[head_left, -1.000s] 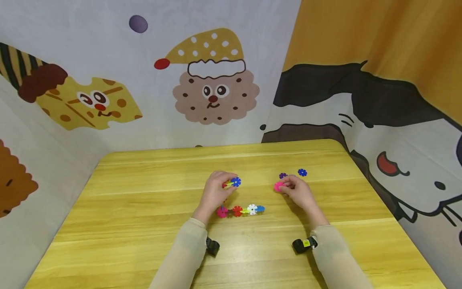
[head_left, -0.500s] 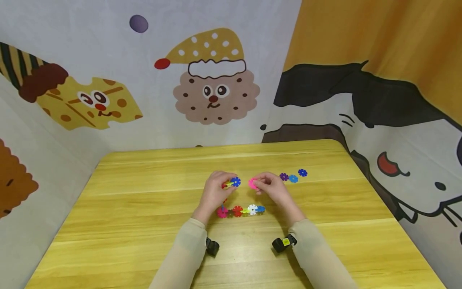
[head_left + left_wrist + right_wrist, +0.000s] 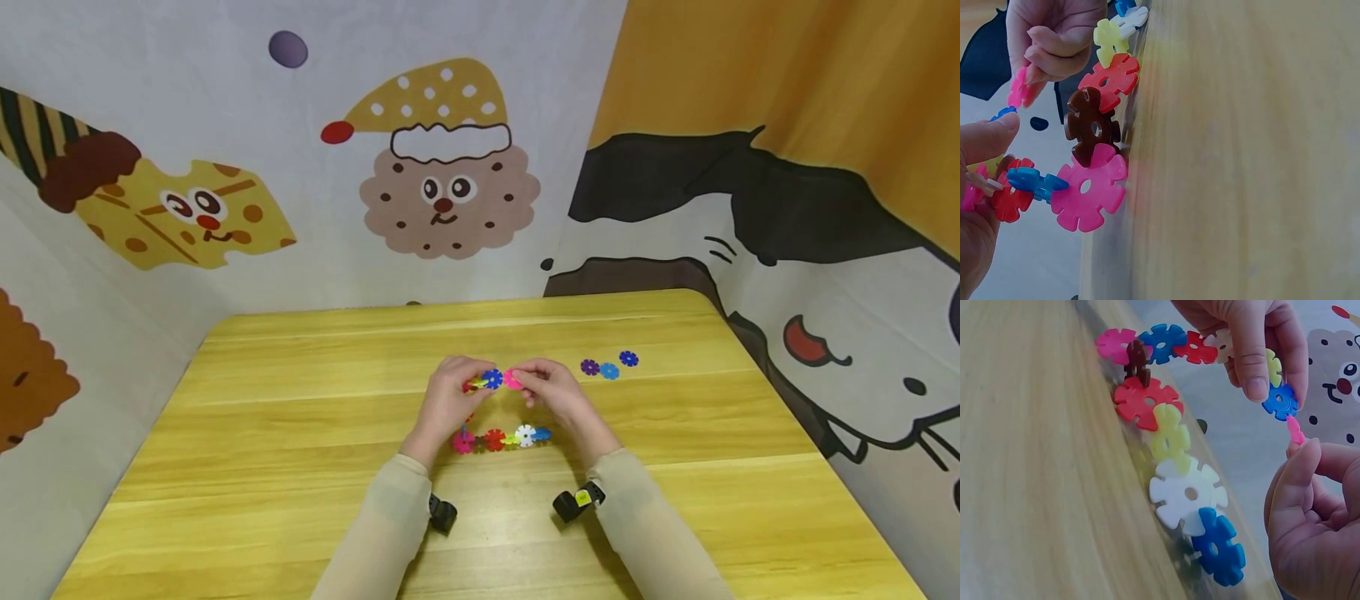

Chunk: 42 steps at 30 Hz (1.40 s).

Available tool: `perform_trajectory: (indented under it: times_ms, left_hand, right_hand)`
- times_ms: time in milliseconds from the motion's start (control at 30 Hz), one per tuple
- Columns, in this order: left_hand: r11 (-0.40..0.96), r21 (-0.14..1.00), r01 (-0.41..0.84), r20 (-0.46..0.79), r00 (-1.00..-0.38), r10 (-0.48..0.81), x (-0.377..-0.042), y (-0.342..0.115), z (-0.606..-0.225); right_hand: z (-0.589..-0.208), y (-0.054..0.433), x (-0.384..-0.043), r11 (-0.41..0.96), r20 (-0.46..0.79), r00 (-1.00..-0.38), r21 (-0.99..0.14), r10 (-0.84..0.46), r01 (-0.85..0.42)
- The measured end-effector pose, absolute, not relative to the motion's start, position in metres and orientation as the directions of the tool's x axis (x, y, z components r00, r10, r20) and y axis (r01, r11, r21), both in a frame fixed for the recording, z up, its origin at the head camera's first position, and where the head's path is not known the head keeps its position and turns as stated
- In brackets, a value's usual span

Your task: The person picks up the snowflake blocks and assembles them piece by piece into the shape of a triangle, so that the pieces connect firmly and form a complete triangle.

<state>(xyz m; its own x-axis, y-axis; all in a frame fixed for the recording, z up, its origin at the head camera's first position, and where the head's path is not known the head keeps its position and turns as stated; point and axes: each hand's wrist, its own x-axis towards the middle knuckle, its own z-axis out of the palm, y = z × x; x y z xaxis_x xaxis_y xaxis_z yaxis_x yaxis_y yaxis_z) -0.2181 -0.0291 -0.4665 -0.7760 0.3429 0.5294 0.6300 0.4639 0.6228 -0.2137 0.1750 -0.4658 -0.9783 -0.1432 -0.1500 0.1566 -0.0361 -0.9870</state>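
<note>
1. Since a second ago, the right hand [image 3: 557, 393] has travelled leftward over the worktop [image 3: 300, 500], bringing a bright pink disc [image 3: 512, 379] from beside the loose pieces to the chain [image 3: 1175, 425]; the left hand [image 3: 450, 398] has hardly stirred.

2. Farthest left, the left hand's fingers pinch the chain near its end, seemingly raised off the worktop. They hide some links; red, white and yellow show in glimpses from the wrists, and a blue end disc [image 3: 492, 379] pokes out.

3. Below that hand sits the corner, a deep pink disc [image 3: 463, 442]. From it the joined row runs right along the worktop: brown disc [image 3: 1090, 122], red disc [image 3: 494, 439], yellow disc [image 3: 510, 439], white disc [image 3: 525, 428], light blue disc [image 3: 542, 434]. Glossy, notched round the rim and holed in the middle, they slot together at differing tilts.

4. Next comes the bright pink disc, gripped between the right hand's thumb and fingers, its edge meeting the blue end disc. Whether the notches have caught, I can't tell.

5. At far right, three remain unjoined, lying near one another: purple disc [image 3: 590, 367], pale blue disc [image 3: 609, 371], dark blue disc [image 3: 628, 358].
</note>
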Motion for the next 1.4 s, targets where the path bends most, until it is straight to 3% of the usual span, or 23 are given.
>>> perform_trajectory:
  times_ms: [667,1067,1400]
  left_hand:
    - [0.430,0.656,0.620,0.523,-0.785,0.332,-0.216,-0.028,-0.464]
    - [0.381,0.633,0.674,0.583,-0.739,0.337,-0.215,-0.028,-0.465]
    - [0.533,0.528,0.661,0.565,-0.742,0.361,-0.214,-0.026,-0.456]
  right_hand:
    - [-0.466,0.174,-0.215,-0.225,-0.218,-0.944,-0.935,-0.248,0.275]
    - [-0.464,0.172,-0.213,-0.256,-0.211,-0.935,-0.924,-0.284,0.286]
    - [-0.460,0.165,-0.212,-0.220,-0.211,-0.951,-0.940,-0.224,0.260]
